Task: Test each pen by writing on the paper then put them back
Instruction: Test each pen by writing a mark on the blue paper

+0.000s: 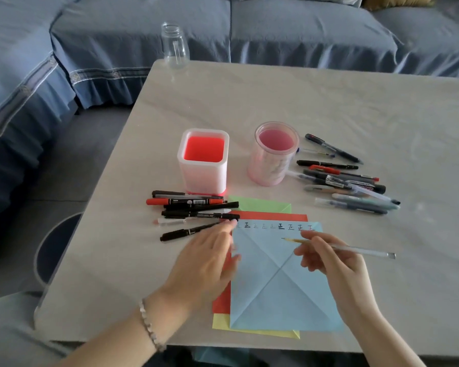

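A light blue sheet of paper [276, 287] lies on top of red, yellow and green sheets, with a row of written marks [278, 227] along its top edge. My right hand [329, 263] pinches a clear pen [355, 249], whose yellowish tip hovers over the paper's upper right. My left hand [210, 258] lies with straight fingers at the paper's left edge, fingertips beside a black marker [191, 231]. Several markers [191, 207] lie to the left of the paper. Another pile of several pens [347, 181] lies to the right of the holders.
A square white holder with a red inside [203, 165] and a round clear pink holder [273, 154] stand behind the paper. A clear glass jar [175, 46] stands at the table's far edge. A blue sofa [117, 49] surrounds the table.
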Demonstrator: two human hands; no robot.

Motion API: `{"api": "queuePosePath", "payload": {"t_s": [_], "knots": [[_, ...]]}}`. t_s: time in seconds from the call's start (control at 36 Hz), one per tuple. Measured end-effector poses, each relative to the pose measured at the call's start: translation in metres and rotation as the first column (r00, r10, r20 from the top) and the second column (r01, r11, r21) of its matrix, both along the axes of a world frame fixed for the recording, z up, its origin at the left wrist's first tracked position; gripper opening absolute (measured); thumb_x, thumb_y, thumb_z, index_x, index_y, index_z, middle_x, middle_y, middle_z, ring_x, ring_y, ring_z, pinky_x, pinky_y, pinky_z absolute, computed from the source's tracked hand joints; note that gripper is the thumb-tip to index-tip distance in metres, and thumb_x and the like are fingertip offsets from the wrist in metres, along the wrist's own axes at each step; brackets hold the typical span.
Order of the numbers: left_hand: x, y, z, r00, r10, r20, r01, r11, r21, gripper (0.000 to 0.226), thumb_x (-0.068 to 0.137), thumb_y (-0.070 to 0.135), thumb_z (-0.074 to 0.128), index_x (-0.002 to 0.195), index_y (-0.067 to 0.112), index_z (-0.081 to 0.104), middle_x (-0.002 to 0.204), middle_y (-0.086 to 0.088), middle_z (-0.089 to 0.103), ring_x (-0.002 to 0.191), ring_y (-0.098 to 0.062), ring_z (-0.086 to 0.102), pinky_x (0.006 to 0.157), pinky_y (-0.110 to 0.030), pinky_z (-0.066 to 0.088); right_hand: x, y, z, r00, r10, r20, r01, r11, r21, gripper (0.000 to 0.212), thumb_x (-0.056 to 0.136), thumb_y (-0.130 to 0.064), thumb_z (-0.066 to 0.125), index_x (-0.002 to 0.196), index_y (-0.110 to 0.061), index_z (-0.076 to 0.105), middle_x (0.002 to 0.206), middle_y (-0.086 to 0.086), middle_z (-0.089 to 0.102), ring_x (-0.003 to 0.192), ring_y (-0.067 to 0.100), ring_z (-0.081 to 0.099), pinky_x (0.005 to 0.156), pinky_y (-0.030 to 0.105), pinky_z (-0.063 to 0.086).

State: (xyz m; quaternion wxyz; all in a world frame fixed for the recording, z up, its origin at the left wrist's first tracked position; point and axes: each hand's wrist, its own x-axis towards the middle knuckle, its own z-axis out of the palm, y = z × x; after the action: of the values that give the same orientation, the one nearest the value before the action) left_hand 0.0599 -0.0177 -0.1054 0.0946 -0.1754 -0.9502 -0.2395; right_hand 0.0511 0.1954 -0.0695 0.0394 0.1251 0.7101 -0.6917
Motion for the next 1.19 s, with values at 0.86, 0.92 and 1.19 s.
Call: {"api": "queuePosePath", "payload": {"t_s": [0.86,0.92,1.19], "knots": [[0.011,-0.024,-0.037,0.994,0.070,-0.084,-0.085,0.977,-0.195,0.041,0.098,0.021,0.029,0.104,0.004,0.066,0.121,-0.013,0.062,0.123,-0.025,0.043,0.104,-0.041,0.029,-0.047,-0.079,-0.025,0.999,-0.028,-0.029,0.028,1.000,0.008,0.030,0.094,-0.012,0.046,0.068,-0.010,0.061,0.051,-0.004,0.064,0.047,0.006,0.054,0.051,0.015,0.044],[0.012,-0.026,-0.039,0.989,0.078,-0.122,-0.102,0.974,-0.203,0.033,0.088,0.014,0.041,0.103,0.003,0.067,0.120,-0.015,0.062,0.121,-0.026,0.043,0.105,-0.040,0.029,-0.046,-0.077,-0.026,0.998,-0.037,-0.053,0.038,0.999,0.021,0.030,0.094,-0.010,0.047,0.068,-0.010,0.061,0.052,-0.004,0.064,0.048,0.007,0.054,0.051,0.016,0.045],[0.026,0.017,-0.032,0.993,-0.116,-0.001,0.114,0.974,-0.197,0.049,0.090,0.033,0.039,0.130,0.010,0.054,0.141,-0.011,0.045,0.132,-0.025,0.040,0.108,-0.041,0.025,-0.044,-0.070,-0.027,0.991,-0.079,-0.110,0.092,0.989,0.119,0.030,0.086,-0.018,0.061,0.060,-0.006,0.052,0.041,-0.003,0.056,0.038,0.006,0.047,0.044,0.015,0.041]]}}
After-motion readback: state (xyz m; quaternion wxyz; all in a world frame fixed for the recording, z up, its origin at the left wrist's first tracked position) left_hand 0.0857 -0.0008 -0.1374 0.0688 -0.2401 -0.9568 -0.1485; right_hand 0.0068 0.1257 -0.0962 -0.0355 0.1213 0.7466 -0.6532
